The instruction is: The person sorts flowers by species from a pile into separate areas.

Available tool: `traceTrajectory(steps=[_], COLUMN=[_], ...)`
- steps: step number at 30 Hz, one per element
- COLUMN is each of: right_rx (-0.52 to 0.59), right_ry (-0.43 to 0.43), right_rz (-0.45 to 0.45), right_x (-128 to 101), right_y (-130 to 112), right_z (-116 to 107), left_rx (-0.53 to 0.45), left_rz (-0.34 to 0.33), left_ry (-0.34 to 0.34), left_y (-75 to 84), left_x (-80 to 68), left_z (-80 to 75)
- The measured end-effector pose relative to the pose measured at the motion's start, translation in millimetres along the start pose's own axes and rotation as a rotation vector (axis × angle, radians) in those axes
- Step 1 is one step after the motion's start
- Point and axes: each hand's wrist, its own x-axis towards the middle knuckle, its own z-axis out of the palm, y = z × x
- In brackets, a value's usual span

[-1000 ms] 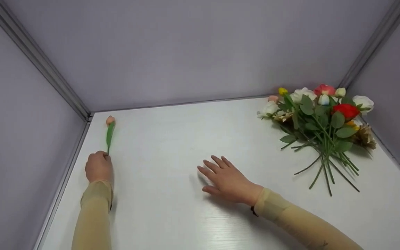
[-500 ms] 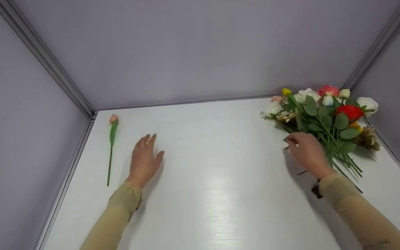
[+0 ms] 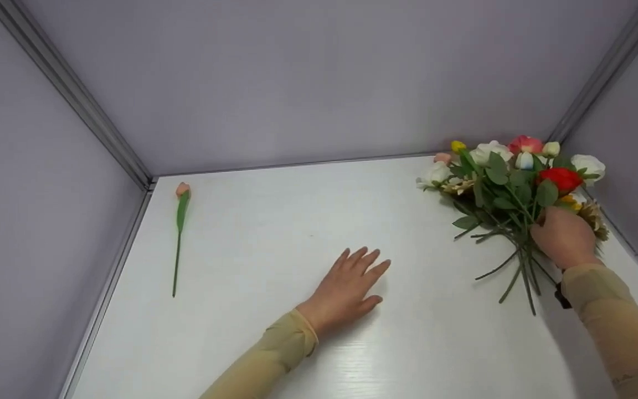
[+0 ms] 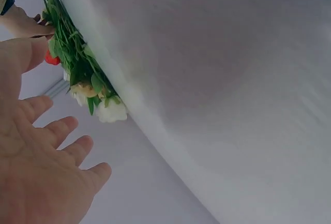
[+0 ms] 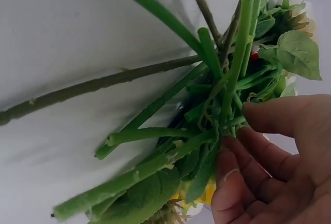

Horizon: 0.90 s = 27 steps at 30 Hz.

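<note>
A mixed bunch of flowers (image 3: 518, 194) lies at the far right in the head view, its stems spread toward the front. My right hand (image 3: 565, 235) is at the bunch's right side, fingers bent among the stems. In the right wrist view, thumb and fingertips (image 5: 230, 169) are close to the green stems (image 5: 235, 69); whether they pinch one cannot be made out. My left hand (image 3: 344, 291) is spread, palm down, over the middle of the table, holding nothing. A single peach tulip (image 3: 182, 213) lies at the left, stem toward the front.
The white table (image 3: 263, 221) meets a grey back wall (image 3: 308, 83) behind the flowers. Side panels with metal corner posts (image 3: 75, 100) stand at the left and right. In the left wrist view the bunch (image 4: 77, 53) leans near the wall.
My left hand let go of the tulip and moved right to the table's middle. My right hand moved from the middle to the bunch, then across to its right side.
</note>
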Motion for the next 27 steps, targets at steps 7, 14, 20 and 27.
traceTrajectory(steps=[7, 14, 20, 27], right_rx=[-0.001, -0.031, -0.028, -0.136], right_ry=[-0.064, -0.079, -0.100, -0.066], right_rz=[0.037, 0.007, 0.034, 0.031], right_x=[0, 3, 3, 3], right_y=[3, 0, 3, 6], right_z=[-6, -8, -9, -19], left_rx=[0.001, -0.048, -0.082, -0.100], left_rz=[-0.019, -0.011, -0.013, -0.002], left_ry=[-0.072, -0.076, -0.074, -0.070], left_y=[13.5, 17.4, 18.4, 19.4], left_x=[13.2, 15.3, 12.9, 12.2], left_z=[7.7, 9.0, 9.9, 10.5])
